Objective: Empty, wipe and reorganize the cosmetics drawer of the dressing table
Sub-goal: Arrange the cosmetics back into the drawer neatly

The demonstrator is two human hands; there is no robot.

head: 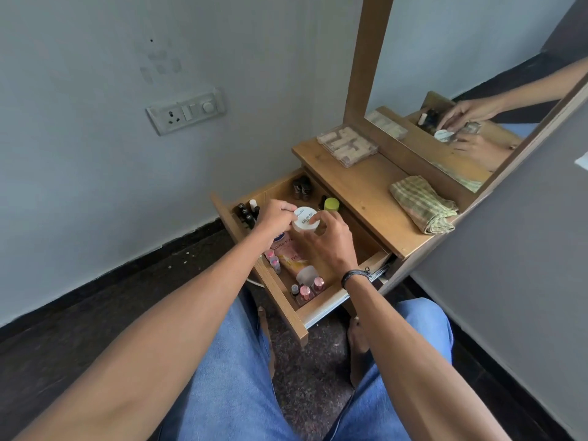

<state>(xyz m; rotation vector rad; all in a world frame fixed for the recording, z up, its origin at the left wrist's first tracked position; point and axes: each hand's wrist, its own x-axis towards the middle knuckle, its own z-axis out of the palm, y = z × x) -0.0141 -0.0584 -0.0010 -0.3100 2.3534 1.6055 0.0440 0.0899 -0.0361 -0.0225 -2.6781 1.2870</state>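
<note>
The wooden drawer (288, 308) of the dressing table is pulled out over my lap. Above its middle both hands hold a white round jar (304, 220) with a printed lid. My left hand (276, 215) grips its left side and my right hand (331, 241) pinches its right rim. Inside the drawer lie a pink-and-orange tube (291, 257), dark nail polish bottles (246, 213) at the left wall, more dark bottles (301, 186) at the back, pink-capped bottles (307, 291) at the front and a green-capped bottle (331, 204).
On the table top (359, 192) sit a clear plastic box (347, 145) of small items and a folded checked cloth (423, 203). The mirror (471, 90) stands behind them. A switch plate (186, 111) is on the wall to the left. My knees are under the drawer.
</note>
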